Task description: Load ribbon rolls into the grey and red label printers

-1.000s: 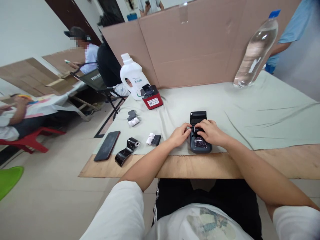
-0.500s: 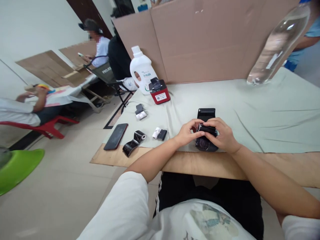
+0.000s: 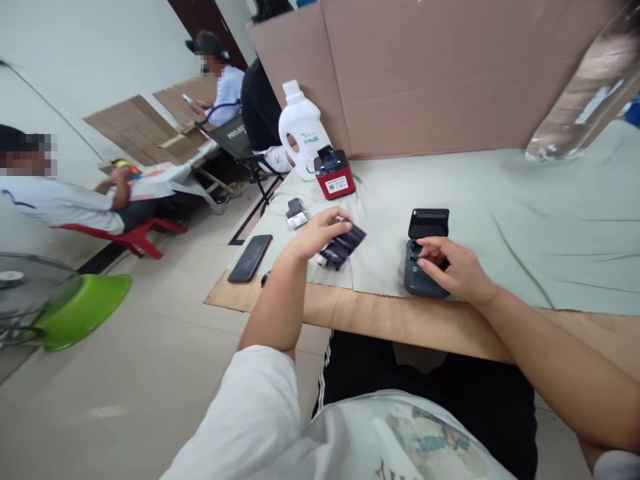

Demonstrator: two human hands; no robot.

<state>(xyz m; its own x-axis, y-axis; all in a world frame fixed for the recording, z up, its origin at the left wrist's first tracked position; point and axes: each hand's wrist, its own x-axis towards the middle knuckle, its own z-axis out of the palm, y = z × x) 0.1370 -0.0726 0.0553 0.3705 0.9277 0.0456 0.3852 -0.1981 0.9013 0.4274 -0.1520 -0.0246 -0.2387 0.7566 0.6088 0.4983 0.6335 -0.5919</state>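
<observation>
My left hand (image 3: 323,233) is closed on a glossy black film strip (image 3: 346,245), blurred by motion. It hangs over the cloth on the left, above a small black-and-white roll, of which only a white end (image 3: 321,261) shows. Over on the right, my right hand (image 3: 455,270) reaches across a dark, palm-sized device (image 3: 423,283) lying on the table. The fingers are bent and apart, at the edge of its compartment, with nothing seen in them. The device's black lid (image 3: 429,223) stands raised at the back.
A phone (image 3: 250,259) lies near the left table edge, behind it a grey-and-white piece (image 3: 296,213). Farther back stand a red box (image 3: 336,185), a white jug (image 3: 303,130) and a clear bottle (image 3: 575,100) before a cardboard screen (image 3: 425,80). Two people (image 3: 227,93) sit beyond.
Both hands were together holding a black roll over the device. My left hand has moved left with black film, while my right hand stays at the device, its compartment now uncovered. The view has turned slightly.
</observation>
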